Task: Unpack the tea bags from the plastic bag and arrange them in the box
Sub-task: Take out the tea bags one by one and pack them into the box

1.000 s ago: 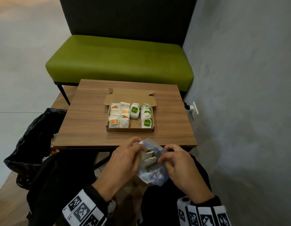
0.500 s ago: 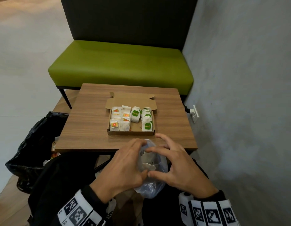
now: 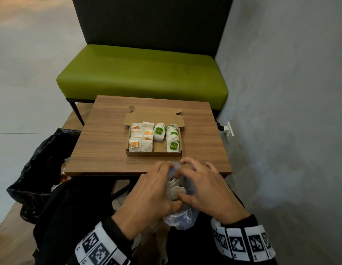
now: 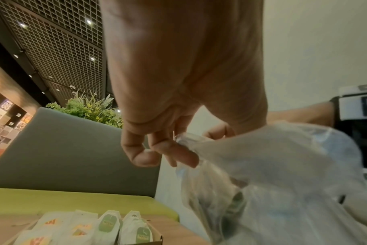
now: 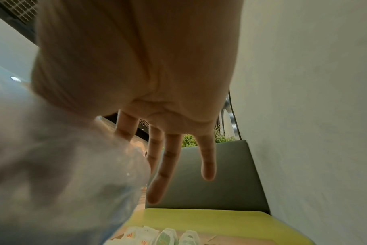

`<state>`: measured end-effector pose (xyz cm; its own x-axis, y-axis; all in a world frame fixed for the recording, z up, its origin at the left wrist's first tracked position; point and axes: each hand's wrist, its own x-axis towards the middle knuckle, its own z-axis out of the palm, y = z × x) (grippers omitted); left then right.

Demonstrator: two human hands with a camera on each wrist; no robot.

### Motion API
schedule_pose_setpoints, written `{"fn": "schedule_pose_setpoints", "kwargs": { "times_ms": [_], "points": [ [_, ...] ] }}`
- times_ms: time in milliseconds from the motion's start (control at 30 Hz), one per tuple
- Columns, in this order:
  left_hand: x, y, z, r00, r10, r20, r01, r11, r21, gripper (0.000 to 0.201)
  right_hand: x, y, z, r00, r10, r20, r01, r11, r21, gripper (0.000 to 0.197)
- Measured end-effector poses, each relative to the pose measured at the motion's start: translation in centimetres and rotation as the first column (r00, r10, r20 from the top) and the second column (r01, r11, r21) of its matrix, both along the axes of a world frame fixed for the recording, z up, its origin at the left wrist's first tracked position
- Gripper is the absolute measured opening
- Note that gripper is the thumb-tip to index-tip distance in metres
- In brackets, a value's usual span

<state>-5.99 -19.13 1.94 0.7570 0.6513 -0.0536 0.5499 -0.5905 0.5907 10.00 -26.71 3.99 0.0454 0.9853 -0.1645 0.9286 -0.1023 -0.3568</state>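
Note:
A clear plastic bag [image 3: 182, 217] hangs above my lap, just short of the table's near edge, with white tea bags [image 3: 175, 188] showing inside it. My left hand [image 3: 153, 192] pinches the bag's left side and rim with curled fingers [image 4: 168, 149]. My right hand [image 3: 204, 188] holds the right side between thumb and forefinger, its other fingers [image 5: 172, 157] spread out straight. The bag [image 4: 283, 165] also fills the lower left of the right wrist view [image 5: 63, 165]. The open cardboard box [image 3: 153, 154] on the table holds orange-labelled tea bags [image 3: 135, 144] on the left and green-labelled tea bags [image 3: 159, 131] on the right.
The small wooden table [image 3: 109, 142] stands in front of a green bench [image 3: 143, 73]. A grey wall [image 3: 281, 111] with a plugged socket [image 3: 228, 131] runs close along the right. A black rubbish bag [image 3: 38, 169] lies open on the floor at the left.
Both hands have shifted from the bag's mouth to cup its sides, and the right fingers have spread. The bag sits a little nearer the table edge. The box has not changed.

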Motion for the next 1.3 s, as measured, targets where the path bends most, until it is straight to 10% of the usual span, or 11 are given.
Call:
{"fn": "schedule_pose_setpoints", "kwargs": {
  "times_ms": [500,700,1300],
  "points": [
    [-0.4,0.7,0.1,0.983,-0.104,-0.153,0.094,0.993,-0.074,0.109,-0.4,0.5,-3.1,0.999,0.030,0.032,-0.031,0.999,0.011,0.022],
    [-1.1,1.8,-1.1,0.991,-0.067,-0.119,0.059,0.996,-0.065,0.114,1.1,-0.8,-4.8,0.947,-0.031,-0.320,0.080,0.986,0.144,0.012],
    [1.2,3.5,-3.1,1.000,-0.014,0.005,0.015,0.990,-0.140,0.105,4.2,-0.2,1.2,0.819,-0.090,-0.566,0.465,0.681,0.565,0.014]
  ]
}}
